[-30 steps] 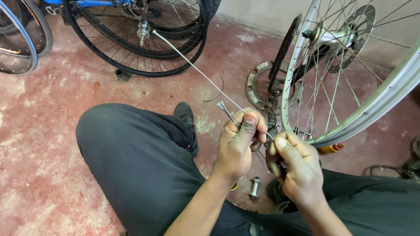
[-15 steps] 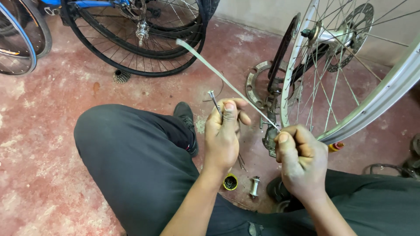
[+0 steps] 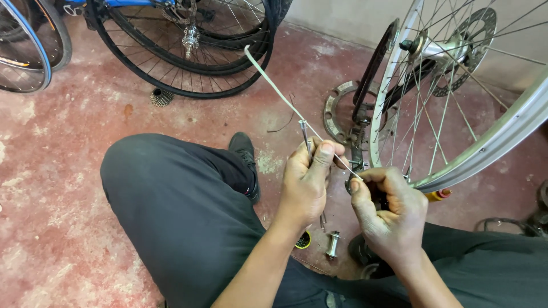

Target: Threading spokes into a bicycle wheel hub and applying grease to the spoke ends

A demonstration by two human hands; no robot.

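Thin, straight, seemingly bare spoke [image 3: 279,94]

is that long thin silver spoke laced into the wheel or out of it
Out. The long thin silver spoke slants free above the red floor, held by the left hand and right hand, beside the silver-rimmed wheel.

Spoked wheel [image 3: 456,97] right of hands; hub part [image 3: 333,244] on floor [image 3: 57,199] between knees.

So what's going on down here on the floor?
A person sits on a red floor beside a silver bicycle wheel. The left hand pinches a thin spoke that slants up and away, plus a short metal piece. The right hand closes on the spoke's near end. A small hub part lies below the hands.
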